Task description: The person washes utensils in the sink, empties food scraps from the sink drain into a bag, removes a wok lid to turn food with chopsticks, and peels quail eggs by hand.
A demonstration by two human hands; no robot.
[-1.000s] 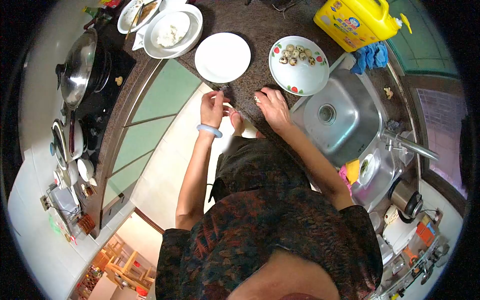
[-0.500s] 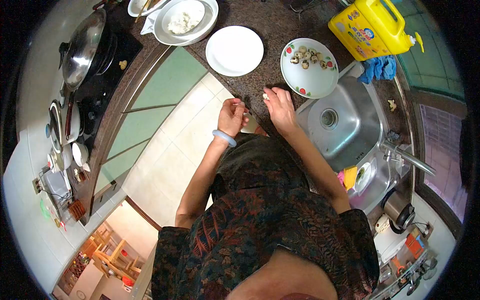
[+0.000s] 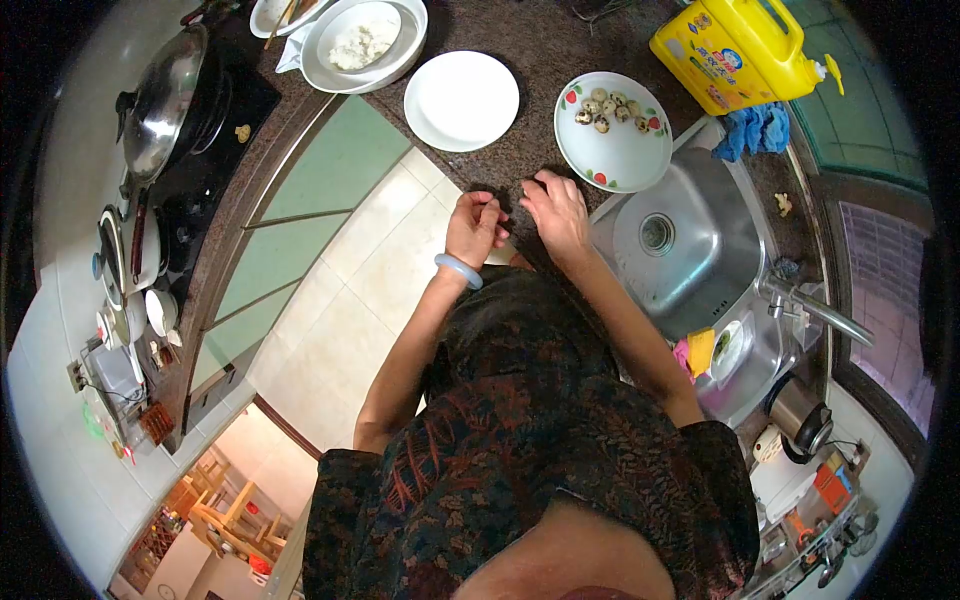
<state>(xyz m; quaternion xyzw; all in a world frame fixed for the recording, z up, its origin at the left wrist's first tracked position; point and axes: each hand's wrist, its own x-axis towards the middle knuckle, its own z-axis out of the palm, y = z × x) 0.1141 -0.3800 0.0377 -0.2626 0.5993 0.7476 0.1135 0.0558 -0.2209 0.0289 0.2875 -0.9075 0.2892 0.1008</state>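
Note:
At the counter's front edge, my left hand [image 3: 474, 226], with a pale bangle at the wrist, has its fingers curled together; whatever they hold is too small to make out. My right hand [image 3: 556, 212] is beside it on the right, fingers bent down at the counter [image 3: 520, 150], and its fingertips hide what may be under them. Several speckled eggs [image 3: 604, 107] lie in the upper part of a white dish with red fruit decoration [image 3: 612, 158], just beyond my right hand. A white plate [image 3: 462, 100] lies beyond my left hand.
A bowl of white food [image 3: 363, 36] stands at the upper left. To the right are a steel sink [image 3: 680, 270] with a faucet [image 3: 820, 310], a blue cloth [image 3: 752, 132] and a yellow jug [image 3: 730, 55]. A wok [image 3: 165, 110] sits on the stove at the left.
Both hands have come closer together. The small pale thing seen earlier at my right fingertips no longer shows. The whole view has shifted slightly.

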